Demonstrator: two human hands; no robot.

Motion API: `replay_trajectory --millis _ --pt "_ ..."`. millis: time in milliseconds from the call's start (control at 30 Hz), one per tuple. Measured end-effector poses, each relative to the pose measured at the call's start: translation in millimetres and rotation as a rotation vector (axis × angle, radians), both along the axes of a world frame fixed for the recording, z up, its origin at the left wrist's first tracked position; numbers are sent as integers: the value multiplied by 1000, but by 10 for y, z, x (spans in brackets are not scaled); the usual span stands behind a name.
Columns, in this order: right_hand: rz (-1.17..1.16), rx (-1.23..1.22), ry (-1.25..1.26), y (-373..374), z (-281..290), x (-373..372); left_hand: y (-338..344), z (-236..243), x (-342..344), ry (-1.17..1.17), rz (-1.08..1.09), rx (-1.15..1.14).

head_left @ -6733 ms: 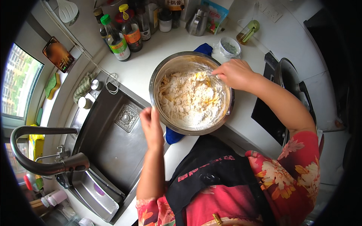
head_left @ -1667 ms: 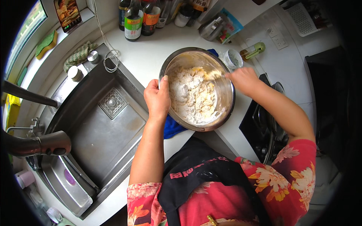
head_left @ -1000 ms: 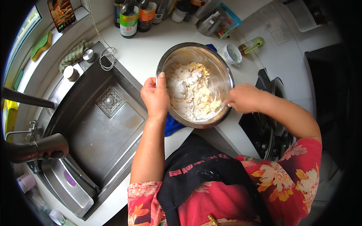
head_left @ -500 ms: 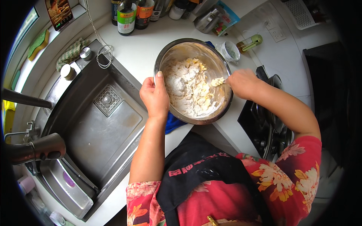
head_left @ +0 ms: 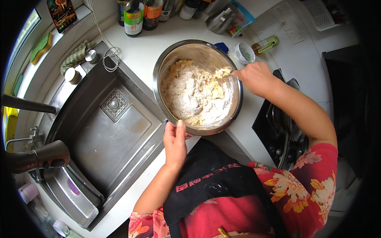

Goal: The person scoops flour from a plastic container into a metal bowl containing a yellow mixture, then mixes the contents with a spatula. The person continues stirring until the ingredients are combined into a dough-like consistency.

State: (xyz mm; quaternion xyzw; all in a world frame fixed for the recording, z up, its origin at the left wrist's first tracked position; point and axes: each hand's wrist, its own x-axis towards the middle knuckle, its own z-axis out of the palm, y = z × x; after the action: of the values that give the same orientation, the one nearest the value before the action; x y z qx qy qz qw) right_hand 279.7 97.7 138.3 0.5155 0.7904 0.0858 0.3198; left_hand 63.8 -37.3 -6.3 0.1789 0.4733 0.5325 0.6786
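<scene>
A: Where do we have our right hand [head_left: 256, 77]?
B: At about three o'clock on the steel bowl [head_left: 197, 85], fist closed around a thin utensil whose tip pokes into the dough [head_left: 196, 95]; what kind of utensil, we cannot tell.
A: And the left hand [head_left: 175, 142]?
B: At six o'clock, fingers curled under the near rim, thumb laid up against the bowl's outer wall, gripping it.
A: The dough itself?
B: Shaggy, floury lumps heaped in the bowl, which sits on the white surface [head_left: 149, 51].
A: What crowds us?
B: A small round jar [head_left: 244, 52] just beside the bowl at two o'clock, sauce bottles [head_left: 141, 14] at eleven, the steel sink [head_left: 107, 127] at eight, the black stove [head_left: 279, 133] at four under our right forearm.
A: Arm pose?
B: Left forearm straight up from our apron [head_left: 214, 190]; right elbow bent, coming across from four o'clock.
</scene>
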Motion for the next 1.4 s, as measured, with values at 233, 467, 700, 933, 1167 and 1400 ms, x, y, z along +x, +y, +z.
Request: replay_trajectory --millis 233,467,700,933,1167,1400 --pt "35 -106 -91 -139 7 8 838 -68 -254 208 253 179" --pt "20 -153 -97 -137 112 40 937 -84 -141 154 296 246" --pt "-156 -263 -111 -211 183 -39 932 -84 -121 150 316 247" --pt "-240 -335 26 -233 157 -79 912 -76 -155 184 245 244" --pt "40 -22 -51 56 -192 32 923 -129 -131 274 202 217" --pt "-221 -353 112 -394 -18 -32 856 -61 -92 220 303 212"
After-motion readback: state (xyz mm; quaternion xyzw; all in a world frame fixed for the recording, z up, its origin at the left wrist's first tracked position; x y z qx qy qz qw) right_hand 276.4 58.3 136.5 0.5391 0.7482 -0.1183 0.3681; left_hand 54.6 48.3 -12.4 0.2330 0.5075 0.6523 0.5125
